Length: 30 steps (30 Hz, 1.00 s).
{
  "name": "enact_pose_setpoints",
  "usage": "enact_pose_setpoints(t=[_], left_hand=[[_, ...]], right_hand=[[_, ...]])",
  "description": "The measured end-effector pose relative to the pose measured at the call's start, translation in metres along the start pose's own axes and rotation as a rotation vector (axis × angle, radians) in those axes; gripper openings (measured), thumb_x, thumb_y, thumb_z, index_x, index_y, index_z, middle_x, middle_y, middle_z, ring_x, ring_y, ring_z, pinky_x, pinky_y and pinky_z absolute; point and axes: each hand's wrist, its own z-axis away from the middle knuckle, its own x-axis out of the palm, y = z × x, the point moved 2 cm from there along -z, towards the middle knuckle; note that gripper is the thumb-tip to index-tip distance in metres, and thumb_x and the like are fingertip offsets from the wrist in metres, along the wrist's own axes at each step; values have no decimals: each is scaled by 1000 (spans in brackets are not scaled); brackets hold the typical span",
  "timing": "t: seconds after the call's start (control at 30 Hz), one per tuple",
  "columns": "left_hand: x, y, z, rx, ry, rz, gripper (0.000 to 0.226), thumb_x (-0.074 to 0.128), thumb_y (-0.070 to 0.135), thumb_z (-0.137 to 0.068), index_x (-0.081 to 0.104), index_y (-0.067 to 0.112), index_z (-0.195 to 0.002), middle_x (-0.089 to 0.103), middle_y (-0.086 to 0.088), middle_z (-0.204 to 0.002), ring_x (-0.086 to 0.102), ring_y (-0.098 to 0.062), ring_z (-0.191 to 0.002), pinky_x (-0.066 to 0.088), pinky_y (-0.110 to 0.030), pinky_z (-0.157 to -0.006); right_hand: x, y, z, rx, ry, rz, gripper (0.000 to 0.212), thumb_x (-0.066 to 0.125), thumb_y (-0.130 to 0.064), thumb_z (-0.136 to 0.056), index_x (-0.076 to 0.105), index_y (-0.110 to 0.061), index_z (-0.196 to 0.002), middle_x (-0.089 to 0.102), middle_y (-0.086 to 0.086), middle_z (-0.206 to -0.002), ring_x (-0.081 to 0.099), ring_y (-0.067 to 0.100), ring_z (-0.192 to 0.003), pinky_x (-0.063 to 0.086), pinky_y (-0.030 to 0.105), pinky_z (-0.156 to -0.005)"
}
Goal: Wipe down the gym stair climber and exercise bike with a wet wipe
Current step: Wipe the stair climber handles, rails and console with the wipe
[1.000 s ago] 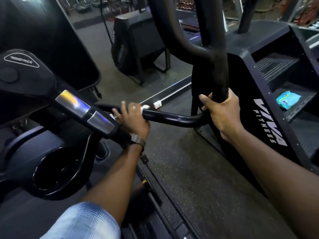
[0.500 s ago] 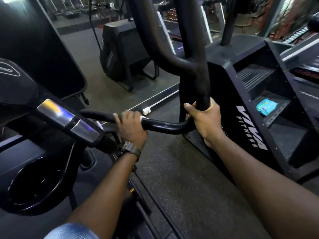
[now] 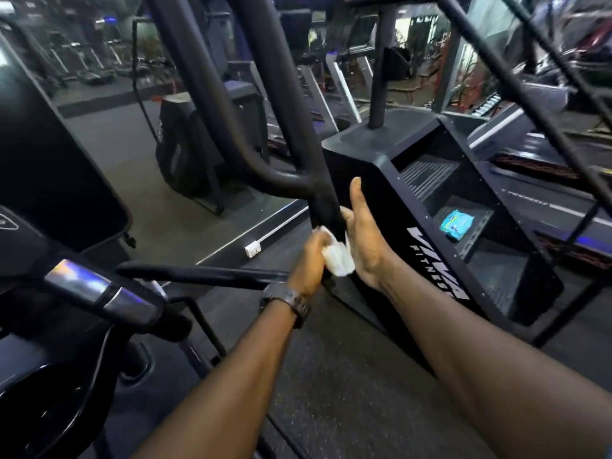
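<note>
Crumpled white wet wipe [image 3: 338, 257] between left hand [image 3: 309, 260] and right hand [image 3: 364, 240].

You read "VIVA FITNESS" in white on the stair climber's black side panel [image 3: 390, 226] | at 3 o'clock.

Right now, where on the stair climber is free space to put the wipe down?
The flat top beside the post looks bare, and so does the upper step. The step below holds the blue wipe pack, with room left of it. The upright is crowded by both hands.
</note>
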Motion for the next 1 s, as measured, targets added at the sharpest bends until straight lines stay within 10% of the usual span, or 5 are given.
enact_pose_setpoints(t=[0.13,0.33,0.5,0.77,1.0], left_hand=[[21,31,-3,28,100,533,24,35,22,-86,56,15,-77,56,-11,-83,57,-24,-79,50,-38,-85],[15,25,-4,6,188,370,40,44,35,-79,61,7,-102,63,-19,-99,61,-32,-93,49,-41,-92],[12,67,-10,41,187,505,24,48,28,-74,57,7,-81,57,-12,-71,56,-23,-62,45,-26,-60],[-6,88,21,29,306,567,25,39,20,-76,57,13,-60,54,-4,-59,52,-19,-53,45,-25,-63],[-34,175,28,273,361,597,36,32,20,-78,63,5,-88,70,-17,-87,66,-33,-81,51,-40,-83]], right_hand=[[7,-34,3,-121,51,127,87,17,-76,-92,65,-11,-125,73,4,-112,70,8,-98,54,21,-85],[8,-17,22,-77,103,226,85,26,-88,-82,63,-26,-129,71,1,-121,64,17,-116,42,45,-110],[13,-45,28,-111,162,215,73,19,-73,-93,47,-30,-144,49,-7,-145,40,0,-124,26,25,-102],[24,-42,18,-35,188,354,110,25,-105,-59,55,-33,-138,57,-2,-141,49,20,-134,32,47,-116],[62,-99,3,-163,220,371,107,25,-105,-59,56,-36,-135,60,-9,-136,53,17,-128,37,46,-112]])
